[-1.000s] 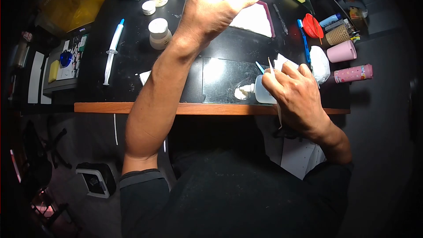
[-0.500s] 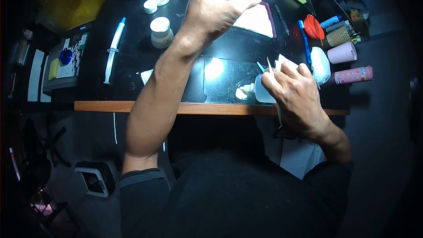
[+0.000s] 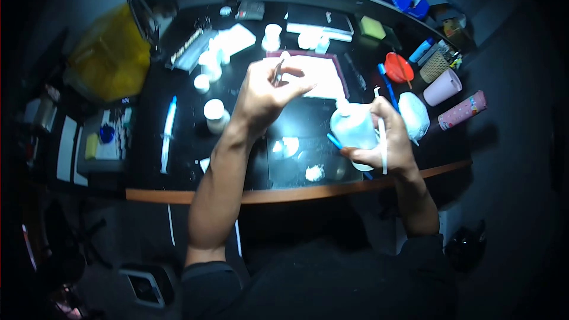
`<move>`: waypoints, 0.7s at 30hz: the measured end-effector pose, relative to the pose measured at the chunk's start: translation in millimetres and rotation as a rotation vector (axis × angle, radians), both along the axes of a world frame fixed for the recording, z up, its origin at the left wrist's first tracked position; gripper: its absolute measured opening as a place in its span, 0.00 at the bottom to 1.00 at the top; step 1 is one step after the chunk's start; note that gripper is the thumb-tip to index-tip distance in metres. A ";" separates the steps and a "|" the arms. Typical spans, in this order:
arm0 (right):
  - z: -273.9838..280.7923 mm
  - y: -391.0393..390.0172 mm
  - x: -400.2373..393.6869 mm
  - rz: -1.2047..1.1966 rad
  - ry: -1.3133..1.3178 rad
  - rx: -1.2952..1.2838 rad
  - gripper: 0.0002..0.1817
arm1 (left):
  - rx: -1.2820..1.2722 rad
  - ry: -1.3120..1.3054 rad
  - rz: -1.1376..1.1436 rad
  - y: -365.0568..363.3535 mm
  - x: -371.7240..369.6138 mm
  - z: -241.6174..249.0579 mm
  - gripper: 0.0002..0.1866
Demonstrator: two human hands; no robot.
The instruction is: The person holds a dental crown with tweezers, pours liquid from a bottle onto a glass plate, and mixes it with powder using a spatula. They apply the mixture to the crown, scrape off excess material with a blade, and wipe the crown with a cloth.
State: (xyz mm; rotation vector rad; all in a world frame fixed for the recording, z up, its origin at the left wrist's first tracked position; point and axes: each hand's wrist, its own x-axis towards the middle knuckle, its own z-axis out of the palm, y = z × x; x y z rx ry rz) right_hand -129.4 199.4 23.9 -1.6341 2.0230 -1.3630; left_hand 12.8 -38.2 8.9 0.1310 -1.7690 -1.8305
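Note:
My left hand [image 3: 265, 92] is raised over the desk, its fingers closed on a slim metal tool [image 3: 277, 74] with a small whitish piece at its tip. To the right, my right hand [image 3: 392, 142] grips a translucent white bottle [image 3: 354, 127], whose nozzle points up and left. A thin white instrument [image 3: 383, 145] and a blue-tipped stick [image 3: 335, 140] are also by the fingers of that hand. Behind the hands lies a white sheet [image 3: 320, 77] on a dark red tray. A small white heap [image 3: 315, 172] sits on a glass plate [image 3: 284, 166] near the front edge.
A syringe [image 3: 169, 133] and a white jar [image 3: 216, 115] stand out on the left. On the right are a red bowl [image 3: 398, 68], a white bundle [image 3: 414, 117], a pink cup [image 3: 442, 87] and a pink tube [image 3: 462, 110]. The wooden edge [image 3: 278, 195] runs in front.
The view has shifted, showing more of the desk's back. My right hand has lifted the bottle off the desk. My left hand still holds its tool, now with its fingers more visible.

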 end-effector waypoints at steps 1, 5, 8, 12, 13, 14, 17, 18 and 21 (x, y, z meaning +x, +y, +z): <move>1.7 -6.7 3.0 -0.009 -0.023 0.001 0.30 | 0.012 0.040 -0.023 0.6 -1.1 -1.2 0.09; 3.5 -25.6 7.0 -0.050 -0.063 0.004 0.30 | 0.015 0.088 -0.047 3.3 -8.4 -11.8 0.08; -4.0 -33.6 -1.6 -0.023 0.026 -0.021 0.30 | -0.056 0.033 -0.030 4.3 -10.0 -16.4 0.10; -6.7 -44.9 -10.8 -0.003 0.087 -0.051 0.32 | -0.130 -0.027 -0.007 2.9 -11.4 -16.3 0.11; -8.6 -47.2 -13.9 0.006 0.093 -0.048 0.32 | -0.128 -0.036 -0.005 2.9 -10.6 -14.2 0.11; -9.6 -49.3 -16.6 0.016 0.099 -0.042 0.33 | -0.124 -0.063 -0.002 3.5 -6.9 -10.4 0.12; -10.1 -54.8 -20.5 0.027 0.075 -0.017 0.29 | -0.124 -0.098 0.052 8.5 -4.5 -3.2 0.12; -9.4 -56.1 -20.3 0.033 0.092 -0.014 0.29 | -0.126 -0.103 0.079 10.4 -5.4 -3.5 0.12; -15.4 -59.0 -20.1 0.048 0.082 -0.045 0.30 | -0.080 -0.040 0.115 9.4 -13.2 -17.4 0.15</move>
